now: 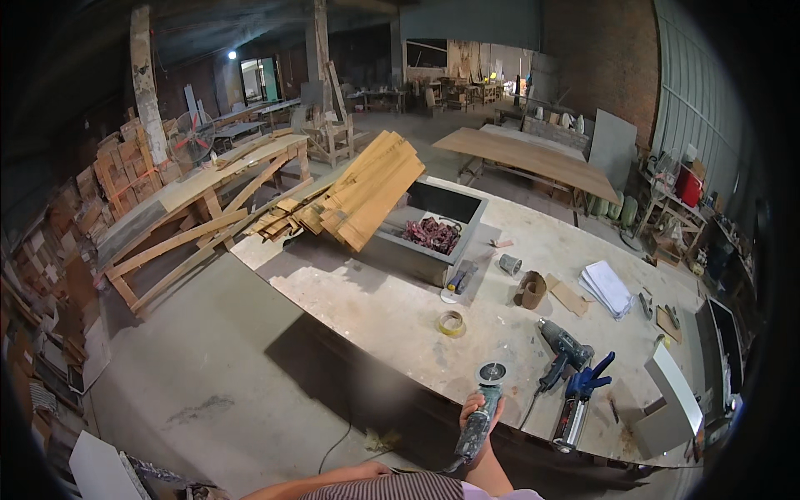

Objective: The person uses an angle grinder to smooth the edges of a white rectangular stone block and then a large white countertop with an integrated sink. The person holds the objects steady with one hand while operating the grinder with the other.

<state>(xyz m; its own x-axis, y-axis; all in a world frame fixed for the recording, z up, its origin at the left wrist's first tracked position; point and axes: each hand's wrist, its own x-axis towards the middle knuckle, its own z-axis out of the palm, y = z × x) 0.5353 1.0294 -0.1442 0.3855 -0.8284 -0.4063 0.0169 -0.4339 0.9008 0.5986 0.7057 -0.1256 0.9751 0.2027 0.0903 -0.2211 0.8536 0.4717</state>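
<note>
My right hand [477,408] grips the body of a grey angle grinder [482,417], disc end [492,372] pointing away over the near edge of a pale, dusty workbench [375,304]. Its black cable drops toward the floor by my body. Just right of the grinder lie a dark power drill [560,343] and a blue caulking gun [581,396]. My left forearm [333,477] lies along the lower edge of the picture; its hand is not clearly shown.
On the bench: a yellow tape roll [452,323], a brown tape roll [531,289], a metal cup [509,264], stacked papers [608,287], a white box [671,400], a grey open box [429,237] with wooden planks [367,196] leaning on it. Timber frames stand at left.
</note>
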